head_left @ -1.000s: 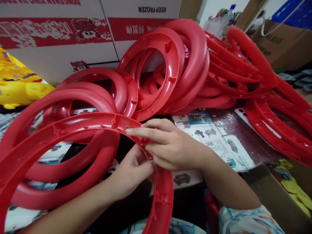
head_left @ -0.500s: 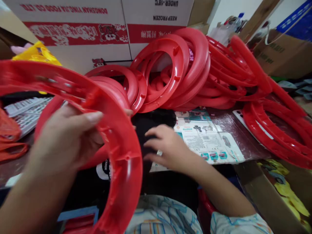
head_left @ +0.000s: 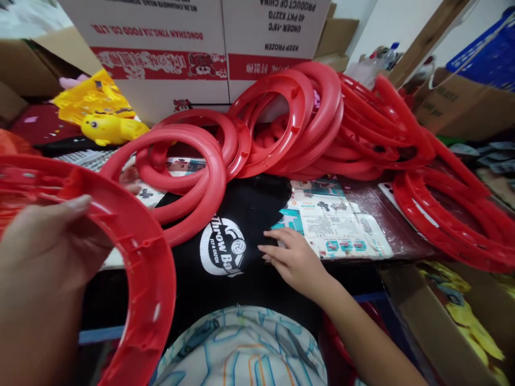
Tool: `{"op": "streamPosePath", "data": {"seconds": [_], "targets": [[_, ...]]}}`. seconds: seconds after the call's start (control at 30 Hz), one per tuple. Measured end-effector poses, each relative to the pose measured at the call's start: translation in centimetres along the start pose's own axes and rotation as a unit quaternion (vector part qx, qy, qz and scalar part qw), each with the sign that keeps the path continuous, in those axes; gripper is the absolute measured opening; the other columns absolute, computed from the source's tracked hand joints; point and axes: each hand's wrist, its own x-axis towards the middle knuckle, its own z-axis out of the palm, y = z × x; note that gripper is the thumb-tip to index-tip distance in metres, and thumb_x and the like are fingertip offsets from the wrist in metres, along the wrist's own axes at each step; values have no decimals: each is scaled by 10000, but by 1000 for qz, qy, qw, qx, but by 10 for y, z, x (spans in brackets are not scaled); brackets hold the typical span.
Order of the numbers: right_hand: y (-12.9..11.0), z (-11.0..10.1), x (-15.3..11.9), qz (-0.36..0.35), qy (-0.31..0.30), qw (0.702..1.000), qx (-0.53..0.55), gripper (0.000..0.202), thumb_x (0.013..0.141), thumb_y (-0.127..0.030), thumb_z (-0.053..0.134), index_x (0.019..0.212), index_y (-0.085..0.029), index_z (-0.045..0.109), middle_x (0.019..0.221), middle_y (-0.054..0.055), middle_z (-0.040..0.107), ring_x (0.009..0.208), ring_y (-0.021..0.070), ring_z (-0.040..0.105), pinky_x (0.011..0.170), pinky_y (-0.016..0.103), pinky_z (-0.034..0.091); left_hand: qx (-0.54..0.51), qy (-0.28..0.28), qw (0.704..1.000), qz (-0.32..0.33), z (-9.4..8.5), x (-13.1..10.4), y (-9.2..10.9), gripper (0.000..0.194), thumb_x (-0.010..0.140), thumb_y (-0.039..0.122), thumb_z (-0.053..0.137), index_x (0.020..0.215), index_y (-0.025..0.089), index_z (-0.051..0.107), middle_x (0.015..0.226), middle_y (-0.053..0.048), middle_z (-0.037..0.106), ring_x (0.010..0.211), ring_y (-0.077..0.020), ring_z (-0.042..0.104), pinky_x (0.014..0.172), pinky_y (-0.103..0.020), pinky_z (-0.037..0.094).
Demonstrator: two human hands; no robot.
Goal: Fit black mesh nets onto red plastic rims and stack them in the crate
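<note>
left hand [head_left: 44, 246]: fingers wrapped round red ring [head_left: 149, 273], near left | right hand [head_left: 298, 262]: fingers parted, nothing visibly held, contact unclear | black cloth [head_left: 251, 209]: centre, under and left of right fingers, right hand nearer; print [head_left: 225, 247] slants far-left to near-right

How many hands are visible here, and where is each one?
2. The left hand grips a red ring at lower left; the right hand is at the black fabric, right of its white print.

Held red ring [head_left: 152, 289] cut off by left, bottom edges; left hand [head_left: 44, 254] blurred.
</note>
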Motion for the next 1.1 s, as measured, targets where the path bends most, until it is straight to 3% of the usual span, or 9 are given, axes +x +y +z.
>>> {"op": "streamPosePath", "data": {"seconds": [0.07, 0.13, 0.2, 0.33, 0.5, 0.67, 0.87, 0.97, 1.1], "targets": [[5, -7, -1, 26, 26, 999, -22, 231, 893, -221, 551, 1017, -214, 746, 1093, 137, 669, 983, 229, 600, 851, 414, 514, -54, -20, 998, -13, 7, -9, -17, 284, 744, 76, 567, 1012, 126, 648, 663, 47, 752, 553, -134, 678, 512, -218, 586], [9, -14, -2, 78, 63, 994, -35, 251, 886, -217, 547, 1040, -228, 744, 997, 127, 682, 906, 223, 609, 810, 402, 510, -71, -104, 991, -51, 17, -16, -34, 200, 716, 76, 629, 909, 109, 668, 724, 8, 766, 510, -128, 655, 455, -192, 552], [14, -19, -5, 164, 109, 980, 31, 240, 868, -224, 574, 1028, -253, 750, 884, 88, 703, 817, 207, 617, 778, 373, 498, -68, -192, 975, -88, 28, -22, -48, 118, 725, 144, 697, 838, 115, 689, 711, -15, 760, 520, -143, 659, 497, -216, 571], [26, -28, -14, 310, 242, 866, 308, 135, 805, -323, 687, 897, -255, 760, 713, 5, 689, 631, 147, 591, 662, 285, 487, -58, -257, 960, -95, 48, -36, -61, 96, 776, 216, 710, 820, 132, 718, 691, -13, 743, 573, -133, 673, 594, -199, 584], [39, -32, -19, 307, 349, 774, 429, 209, 787, -434, 678, 840, -232, 666, 716, -32, 668, 638, 119, 609, 667, 259, 514, -34, -280, 957, -73, 69, -54, -67, 133, 815, 255, 676, 910, 168, 708, 835, -19, 765, 666, -131, 695, 635, -200, 585], [49, -52, -20, 284, 409, 706, 503, 211, 733, -386, 715, 798, -223, 598, 736, -52, 658, 667, 94, 619, 681, 226, 519, 7, -356, 932, -69, 82, -52, -83, 126, 835, 284, 664, 884, 169, 684, 850, -27, 750, 743, -158, 701, 703, -242, 586], [64, -73, -7, 266, 421, 686, 531, 188, 737, -340, 700, 824, -232, 574, 759, -54, 656, 778, 132, 650, 770, 285, 537, 32, -396, 914, -79, 102, -39, -105, 271, 817, 320, 694, 1023, 152, 641, 1055, -91, 726, 917, -211, 694, 807, -292, 568], [62, -77, 11, 242, 392, 699, 548, 174, 758, -340, 685, 840, -238, 571, 772, -52, 658, 804, 134, 652, 784, 281, 539, -23, -384, 919, -86, 120, -39, -111, 353, 786, 282, 718, 1103, 140, 654, 1188, -128, 689, 1016, -237, 673, 828, -284, 566], [42, -83, 53, 185, 331, 728, 572, 91, 854, -328, 610, 852, -248, 567, 742, -74, 632, 726, 92, 636, 756, 226, 536, -124, -343, 925, -104, 132, -39, -112, 359, 711, 271, 745, 1036, 126, 694, 1200, -140, 687, 1070, -306, 660, 805, -339, 597]]}}
